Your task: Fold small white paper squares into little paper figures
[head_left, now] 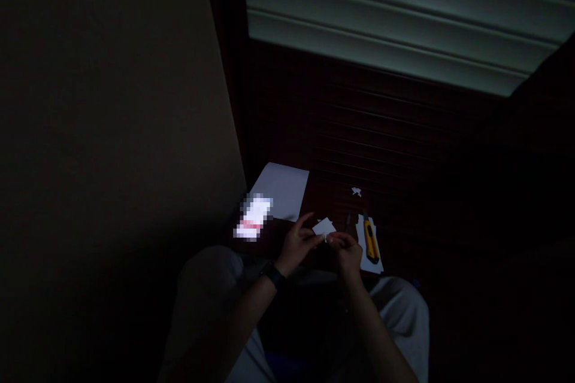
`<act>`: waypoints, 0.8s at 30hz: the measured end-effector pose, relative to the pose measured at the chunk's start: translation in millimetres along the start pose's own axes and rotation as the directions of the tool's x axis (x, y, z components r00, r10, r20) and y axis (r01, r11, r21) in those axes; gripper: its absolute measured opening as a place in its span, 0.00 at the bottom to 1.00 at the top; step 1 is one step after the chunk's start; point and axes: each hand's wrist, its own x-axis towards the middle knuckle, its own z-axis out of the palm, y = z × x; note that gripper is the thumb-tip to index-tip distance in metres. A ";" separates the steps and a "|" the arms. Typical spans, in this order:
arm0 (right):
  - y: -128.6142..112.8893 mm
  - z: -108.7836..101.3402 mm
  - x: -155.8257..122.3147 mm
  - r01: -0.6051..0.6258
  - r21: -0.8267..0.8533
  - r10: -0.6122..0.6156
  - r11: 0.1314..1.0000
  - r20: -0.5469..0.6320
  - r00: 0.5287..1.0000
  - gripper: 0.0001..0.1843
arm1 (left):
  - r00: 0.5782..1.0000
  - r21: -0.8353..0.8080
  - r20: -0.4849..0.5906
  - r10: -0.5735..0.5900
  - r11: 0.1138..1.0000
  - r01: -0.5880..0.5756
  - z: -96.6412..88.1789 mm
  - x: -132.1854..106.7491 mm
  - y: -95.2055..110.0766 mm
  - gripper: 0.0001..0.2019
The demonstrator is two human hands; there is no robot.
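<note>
The scene is very dim. My left hand (297,242), with a dark watch on its wrist, and my right hand (347,249) meet over the near edge of a dark wooden table (332,161). Between their fingertips they pinch a small white piece of paper (324,227). My left forefinger sticks up above the paper; the other fingers curl in. My right hand's fingers are curled on the paper's right edge.
A yellow utility knife (371,240) lies on a white paper strip (376,261) just right of my hands. A larger white sheet (284,189) and a blurred white and red item (254,218) lie to the left. A tiny paper scrap (356,191) sits farther back.
</note>
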 end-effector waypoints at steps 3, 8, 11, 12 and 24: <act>-3.6 1.1 -2.6 -0.005 0.017 0.004 1.000 0.031 1.000 0.13 | 0.997 0.106 0.004 0.076 0.991 -0.076 1.4 0.8 -2.1 0.29; -8.6 1.2 -5.5 -0.044 0.126 0.027 0.991 0.136 0.990 0.14 | 0.994 0.152 -0.049 0.102 0.984 -0.093 0.4 0.9 0.3 0.22; -9.9 1.3 -6.4 -0.072 0.143 0.048 0.987 0.163 0.985 0.15 | 0.992 0.157 -0.067 0.104 0.983 -0.092 -0.9 -0.1 2.6 0.27; -9.7 1.7 -6.6 -0.071 0.140 0.048 0.988 0.160 0.986 0.15 | 0.991 0.163 -0.072 0.111 0.982 -0.098 -1.1 -0.6 3.2 0.29; 0.9 6.0 -5.9 -0.015 0.067 0.013 0.998 0.028 1.000 0.18 | 0.992 0.146 -0.075 0.102 0.985 -0.090 -0.5 -3.3 -1.5 0.26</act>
